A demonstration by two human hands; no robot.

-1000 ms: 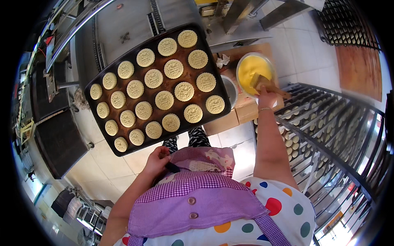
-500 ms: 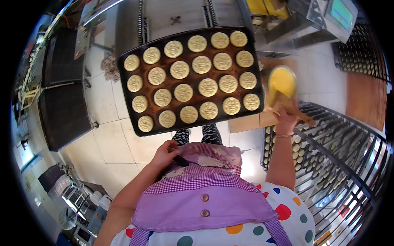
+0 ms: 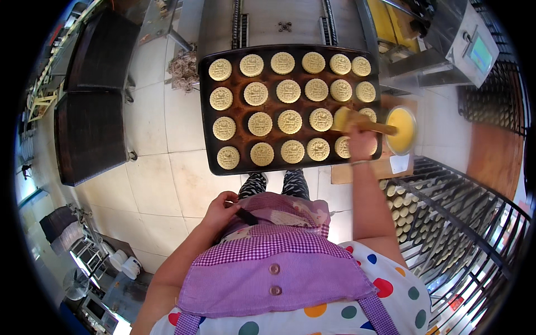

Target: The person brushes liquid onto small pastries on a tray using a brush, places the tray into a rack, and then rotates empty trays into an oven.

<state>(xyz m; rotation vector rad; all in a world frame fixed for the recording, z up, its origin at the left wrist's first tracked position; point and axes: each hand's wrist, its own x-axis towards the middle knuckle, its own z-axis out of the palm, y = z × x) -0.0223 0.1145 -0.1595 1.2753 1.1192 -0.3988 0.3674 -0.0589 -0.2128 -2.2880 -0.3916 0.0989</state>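
Note:
My right hand (image 3: 360, 142) grips a wooden-handled brush (image 3: 375, 126) over the right side of a dark baking tray (image 3: 216, 163), its yellowed head at the stamped round pastries (image 3: 290, 121). The pastries sit in rows on the tray. Just right of the tray, a bowl of yellow liquid (image 3: 402, 134) stands on a cardboard surface (image 3: 346, 173). My left hand (image 3: 223, 206) is closed at my waist against the purple apron (image 3: 279, 257), on a small dark object (image 3: 244, 216) that I cannot identify clearly.
Metal racks of pastry trays (image 3: 458, 223) stand right. A steel machine (image 3: 285, 17) lies beyond the tray, another with a screen (image 3: 469, 47) top right. Dark trays (image 3: 89, 139) stand left, a mop head (image 3: 181, 72) near the machine, tiled floor (image 3: 145, 190) below.
My right hand has lifted the brush from the yellow bowl and moved it left over the pastries. The view has turned, shifting the tray rightward. My left hand stays at my waist.

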